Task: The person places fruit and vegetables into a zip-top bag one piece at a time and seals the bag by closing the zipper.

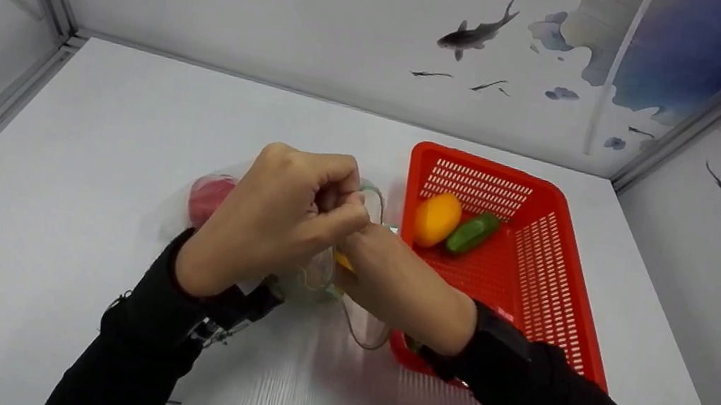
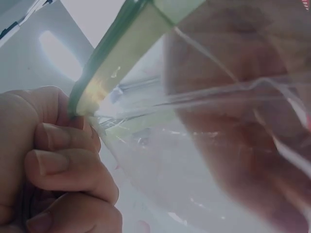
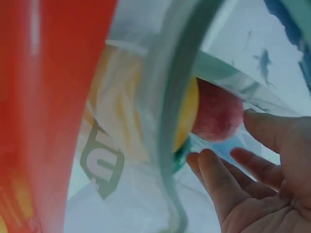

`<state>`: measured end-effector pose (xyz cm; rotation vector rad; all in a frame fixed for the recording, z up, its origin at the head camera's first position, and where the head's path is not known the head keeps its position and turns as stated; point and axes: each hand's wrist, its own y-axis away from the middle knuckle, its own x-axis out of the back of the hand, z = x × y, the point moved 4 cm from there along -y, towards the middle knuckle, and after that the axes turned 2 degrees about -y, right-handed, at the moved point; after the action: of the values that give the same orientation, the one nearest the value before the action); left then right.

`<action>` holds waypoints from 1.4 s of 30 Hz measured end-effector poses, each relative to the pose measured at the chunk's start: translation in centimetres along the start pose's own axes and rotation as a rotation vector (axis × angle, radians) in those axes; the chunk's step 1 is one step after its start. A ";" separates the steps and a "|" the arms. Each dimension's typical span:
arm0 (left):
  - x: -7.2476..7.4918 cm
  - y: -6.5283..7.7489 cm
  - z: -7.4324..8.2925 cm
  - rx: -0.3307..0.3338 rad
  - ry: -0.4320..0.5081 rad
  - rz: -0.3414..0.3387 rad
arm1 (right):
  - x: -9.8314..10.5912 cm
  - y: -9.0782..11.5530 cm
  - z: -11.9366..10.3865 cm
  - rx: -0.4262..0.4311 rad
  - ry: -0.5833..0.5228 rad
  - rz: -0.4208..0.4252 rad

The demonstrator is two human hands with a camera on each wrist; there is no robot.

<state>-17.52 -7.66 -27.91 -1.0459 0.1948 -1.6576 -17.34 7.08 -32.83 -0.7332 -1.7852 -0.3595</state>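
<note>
Near the table's middle lies a clear plastic bag with a green rim. My left hand pinches the rim between thumb and curled fingers, as the left wrist view shows. Beside it is my right hand, its fingertips hidden in the head view. In the right wrist view the right hand has its fingers apart, near the bag's mouth. Through the plastic show a pinkish-red round fruit, a yellow item and something green. Whether the right hand is inside or behind the plastic, I cannot tell.
A red plastic basket stands right of the bag, under the right forearm. A yellow mango-like fruit and a short green cucumber lie in it. White panels with painted fish border the white table.
</note>
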 end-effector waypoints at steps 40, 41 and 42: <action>8.4 -3.7 -4.8 0.334 0.293 0.272 | 12.3 -0.3 5.3 -0.272 -0.467 0.532; 8.9 -4.1 -5.2 0.353 0.363 0.296 | 12.9 -0.8 5.5 -0.273 -0.489 0.564; 9.5 -4.3 -5.5 0.366 0.427 0.328 | 13.4 -1.3 5.6 -0.267 -0.514 0.600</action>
<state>-24.42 -16.14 -23.52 -0.3549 0.3104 -1.5219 -24.88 13.29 -22.06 -1.6118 -1.8887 0.0055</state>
